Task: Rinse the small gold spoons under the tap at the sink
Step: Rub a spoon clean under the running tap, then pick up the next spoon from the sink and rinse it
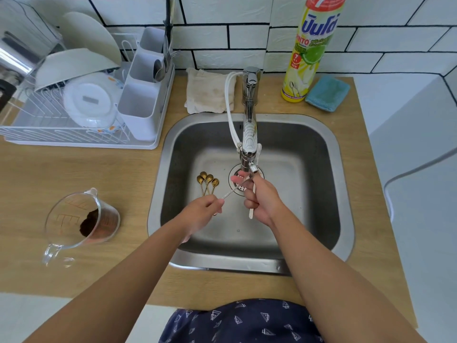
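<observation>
Left hand point(201, 210) pinching one spoon handle point(228, 193); right hand point(259, 198) curled round a white stick point(251, 206) beneath tap point(249, 134). Three gold spoons point(208, 180) lying on sink point(329, 154) floor. Best done turning each bowl under the spout.
</observation>
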A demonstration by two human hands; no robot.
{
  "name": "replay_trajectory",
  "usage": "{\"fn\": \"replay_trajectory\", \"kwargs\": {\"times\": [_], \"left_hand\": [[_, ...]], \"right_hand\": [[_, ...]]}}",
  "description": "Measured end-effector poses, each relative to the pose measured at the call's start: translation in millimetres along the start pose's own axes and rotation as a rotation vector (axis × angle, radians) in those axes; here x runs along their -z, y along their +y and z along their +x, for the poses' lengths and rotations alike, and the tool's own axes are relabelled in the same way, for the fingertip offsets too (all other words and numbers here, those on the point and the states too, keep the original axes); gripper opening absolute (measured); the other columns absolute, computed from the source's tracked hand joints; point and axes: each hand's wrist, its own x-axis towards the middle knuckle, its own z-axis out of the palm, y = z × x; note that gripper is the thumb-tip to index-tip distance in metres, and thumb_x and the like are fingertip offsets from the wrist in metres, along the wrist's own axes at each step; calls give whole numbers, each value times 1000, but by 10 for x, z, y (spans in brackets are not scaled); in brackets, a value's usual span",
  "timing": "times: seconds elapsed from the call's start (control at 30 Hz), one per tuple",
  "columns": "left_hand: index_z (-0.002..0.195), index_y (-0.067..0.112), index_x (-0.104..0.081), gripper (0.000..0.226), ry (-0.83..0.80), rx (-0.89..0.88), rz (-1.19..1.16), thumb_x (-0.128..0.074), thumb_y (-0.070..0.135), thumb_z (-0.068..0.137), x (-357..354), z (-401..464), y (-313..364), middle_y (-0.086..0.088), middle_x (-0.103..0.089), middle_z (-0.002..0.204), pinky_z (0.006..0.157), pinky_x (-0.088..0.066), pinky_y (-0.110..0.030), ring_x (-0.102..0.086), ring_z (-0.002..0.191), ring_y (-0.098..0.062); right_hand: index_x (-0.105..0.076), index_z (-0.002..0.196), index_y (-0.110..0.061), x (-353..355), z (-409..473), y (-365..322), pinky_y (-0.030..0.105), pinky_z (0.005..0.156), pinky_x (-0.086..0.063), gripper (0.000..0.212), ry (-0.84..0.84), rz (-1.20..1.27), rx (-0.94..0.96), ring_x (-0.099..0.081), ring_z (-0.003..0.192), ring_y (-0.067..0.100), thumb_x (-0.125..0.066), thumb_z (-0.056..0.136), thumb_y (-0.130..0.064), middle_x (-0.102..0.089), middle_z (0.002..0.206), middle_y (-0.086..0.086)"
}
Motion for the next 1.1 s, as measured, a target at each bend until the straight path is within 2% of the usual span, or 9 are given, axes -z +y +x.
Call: {"fn": "replay_trajectory", "kwargs": {"times": [0.07,0.13,0.23,0.3,0.53,0.67,0.8,0.93,1.1], "left_hand": [[93,13,-62,44,-58,-1,-164,-41,50,104,-25,-11,81,5,-47,69,57,-34,-25,-40,63,-12],[98,10,-62,47,-120,-15,-297,-39,51,105,-65,11,183,7,-36,62,50,-28,-21,-30,53,-9],[110,9,-63,36,-99,-76,-259,-38,35,108,-175,57,272,2,-51,70,53,-36,-20,-42,56,-9],[111,7,-62,33,-63,-109,-232,-37,29,109,-276,72,285,-2,-54,72,53,-39,-19,-45,57,-9],[79,16,-63,47,-145,-128,-166,-39,46,105,-620,268,445,7,-53,53,49,-37,-22,-46,47,-7],[80,18,-69,63,-13,-44,93,-38,71,94,-442,450,170,4,-69,75,68,-46,-30,-62,71,-13],[98,10,-56,28,404,10,344,-44,35,105,-179,791,-157,-14,-66,98,61,-41,-28,-57,75,-17],[122,6,-52,33,426,182,408,-52,32,101,-122,1025,-290,-18,-59,117,77,-50,-39,-61,100,-31],[120,3,-57,32,426,240,450,-57,27,100,-65,1129,-255,-23,-62,117,78,-51,-41,-63,104,-38]], "right_hand": [[-67,112,-14,14,-20,-19,17,37,-26,24,-103,-48,13,-24,41,3,-50,109,-30,-80,109,6],[-70,108,-15,10,-28,-33,17,39,-28,22,-129,-204,66,-27,43,4,-52,108,-28,-79,107,7],[-69,98,-17,55,27,-156,17,38,-28,23,-1,-75,164,-33,45,3,-52,108,-28,-71,92,10],[-66,95,-16,118,51,-236,16,39,-29,25,15,61,197,-39,49,2,-52,108,-31,-70,79,-1],[-77,75,-23,119,35,-150,25,40,-40,46,88,17,110,-50,48,10,-50,107,-43,-61,67,-2],[-66,90,-3,351,59,-244,23,58,-57,36,136,222,165,-65,61,10,-47,110,-26,-74,82,7],[-64,91,-6,467,50,-251,16,42,-30,33,196,136,182,-33,45,3,-44,111,-23,-72,94,6],[-64,100,-10,451,17,-219,18,38,-22,24,187,168,121,-26,42,5,-46,110,-21,-74,83,5],[-66,101,-12,463,11,-205,18,35,-22,26,189,137,59,-25,43,5,-52,108,-32,-73,75,1]]}}
